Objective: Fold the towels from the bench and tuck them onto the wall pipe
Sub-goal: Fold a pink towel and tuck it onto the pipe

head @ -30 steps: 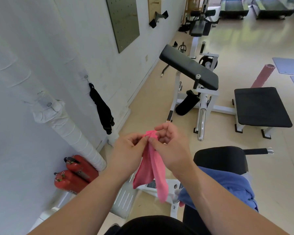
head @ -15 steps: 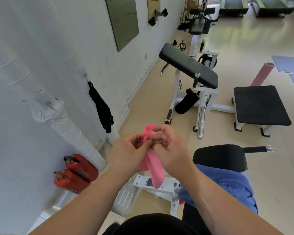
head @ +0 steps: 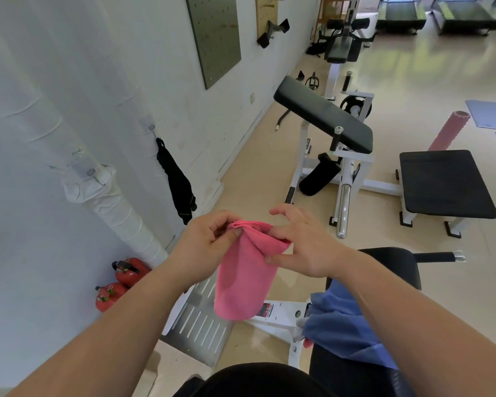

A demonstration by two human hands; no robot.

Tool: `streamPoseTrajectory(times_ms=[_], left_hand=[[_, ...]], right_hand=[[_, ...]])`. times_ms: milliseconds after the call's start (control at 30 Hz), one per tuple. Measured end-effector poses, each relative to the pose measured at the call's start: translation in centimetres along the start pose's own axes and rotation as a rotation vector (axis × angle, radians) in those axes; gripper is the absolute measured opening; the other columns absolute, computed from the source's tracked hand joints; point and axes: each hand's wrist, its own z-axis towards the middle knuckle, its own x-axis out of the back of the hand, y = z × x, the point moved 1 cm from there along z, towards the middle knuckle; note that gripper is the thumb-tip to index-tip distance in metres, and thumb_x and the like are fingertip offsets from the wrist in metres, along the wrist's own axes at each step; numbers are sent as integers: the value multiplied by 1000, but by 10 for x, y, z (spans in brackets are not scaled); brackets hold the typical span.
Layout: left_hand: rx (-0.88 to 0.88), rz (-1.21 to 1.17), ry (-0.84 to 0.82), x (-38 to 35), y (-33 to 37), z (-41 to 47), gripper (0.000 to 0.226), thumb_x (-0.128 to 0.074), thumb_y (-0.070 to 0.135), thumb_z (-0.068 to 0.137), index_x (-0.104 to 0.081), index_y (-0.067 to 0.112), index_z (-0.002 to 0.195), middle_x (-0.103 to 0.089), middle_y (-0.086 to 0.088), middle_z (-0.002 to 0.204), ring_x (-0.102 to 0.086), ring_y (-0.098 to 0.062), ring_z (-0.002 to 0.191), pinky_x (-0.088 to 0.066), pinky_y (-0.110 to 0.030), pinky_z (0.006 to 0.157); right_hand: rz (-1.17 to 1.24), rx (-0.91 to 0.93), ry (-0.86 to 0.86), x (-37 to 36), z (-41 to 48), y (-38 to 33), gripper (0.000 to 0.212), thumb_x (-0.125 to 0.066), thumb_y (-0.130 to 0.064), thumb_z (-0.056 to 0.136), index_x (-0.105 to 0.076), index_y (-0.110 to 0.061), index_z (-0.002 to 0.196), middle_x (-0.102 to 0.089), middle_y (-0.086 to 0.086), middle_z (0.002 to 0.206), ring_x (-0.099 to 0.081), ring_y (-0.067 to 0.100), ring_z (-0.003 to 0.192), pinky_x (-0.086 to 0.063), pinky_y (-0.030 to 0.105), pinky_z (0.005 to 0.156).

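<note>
Head view, one moment, entered by item.

Item 1, pink towel (head: 245,270): centre of frame, in the air between my hands, hanging as a narrow doubled strip. Its top edge was bunched into a fold. Its lower end hung free over the white machine frame (head: 275,313).

Item 2, left hand (head: 204,245): fingers curled, pinching the left end of the towel's top edge.

Item 3, right hand (head: 304,247): thumb below and fingers above, pinching the right end of the same edge. The index finger was lifted clear and loose.

Item 4, blue towel (head: 341,325): lower right, lying rumpled on the bench (head: 390,265). I was not touching it.

Item 5, pipe (head: 118,213): white, wrapped, running down the wall at left of frame. No pink or blue cloth was on it.

Item 6, black cloth (head: 175,179): hanging on the wall just right of the pipe. I could not tell whether it was a towel put away.

Item 7, extinguishers (head: 121,282): two, red, at the foot of the pipe.

Standing of the task, as I judged it: the pink towel was part folded and not yet tucked. The blue one was not started. Most of the work was left.
</note>
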Motion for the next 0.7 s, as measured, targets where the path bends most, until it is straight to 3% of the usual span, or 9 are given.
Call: streamPoseTrajectory(times_ms=[133, 233, 333, 400, 500, 567, 633, 700], left_hand=[[6, 52, 39, 10, -7, 0, 20, -60, 8, 98, -73, 23, 93, -71, 2, 84, -63, -15, 81, -49, -28, 73], [53, 91, 55, 15, -14, -1, 20, -60, 8, 98, -71, 22, 91, -69, 2, 80, -59, -10, 74, -45, -22, 68], [120, 56, 60, 17, -26, 0, 17, -58, 11, 99, -71, 19, 90, -69, -11, 83, -60, -32, 81, -50, -37, 71], [144, 4, 60, 19, -28, 1, 16, -58, 15, 100, -70, 18, 90, -69, -14, 85, -60, -41, 85, -53, -49, 76], [151, -125, 84, 19, -17, 4, 15, -60, 10, 100, -69, 12, 88, -70, -7, 79, -61, -25, 75, -51, -42, 75], [156, -240, 94, 21, -5, 8, 18, -60, 1, 97, -65, 7, 81, -65, 1, 69, -56, -14, 68, -44, -33, 70], [144, -317, 92, 26, 6, 16, 18, -62, -5, 89, -61, 9, 78, -61, 4, 62, -52, -11, 60, -40, -31, 65], [129, -387, 32, 33, 20, 24, 22, -57, -6, 77, -58, 10, 91, -63, -3, 66, -52, -15, 58, -41, -32, 62]], right_hand=[[-139, 79, -38, 7, 1, 3, 39, -61, -62, 89, -73, -25, 94, -45, 0, 140, -41, 24, 128, -36, 46, 107], [-155, 169, 24, 17, 1, 5, 35, -60, -56, 92, -70, -23, 93, -56, -4, 117, -52, 19, 104, -44, 38, 93], [-24, 201, 134, 32, -1, -2, 24, -56, -48, 97, -53, -29, 83, -52, -15, 86, -53, 12, 80, -43, 33, 74], [99, 167, 179, 39, -2, -7, 25, -58, -40, 98, -48, -27, 79, -54, -10, 77, -55, 15, 75, -47, 37, 70], [357, 109, 251, 43, -3, -10, 17, -67, -23, 93, -54, -23, 83, -60, -2, 76, -60, 18, 72, -52, 40, 68], [521, 78, 283, 45, -2, -9, 17, -69, -17, 91, -54, -24, 86, -57, -1, 71, -56, 18, 65, -47, 40, 63], [696, 73, 296, 48, -2, -11, 20, -67, -13, 94, -54, -29, 97, -55, 10, 70, -51, 30, 64, -44, 46, 61], [872, 71, 316, 51, -3, -15, 30, -63, -8, 97, -52, -34, 109, -55, 17, 72, -50, 35, 66, -43, 49, 64]])
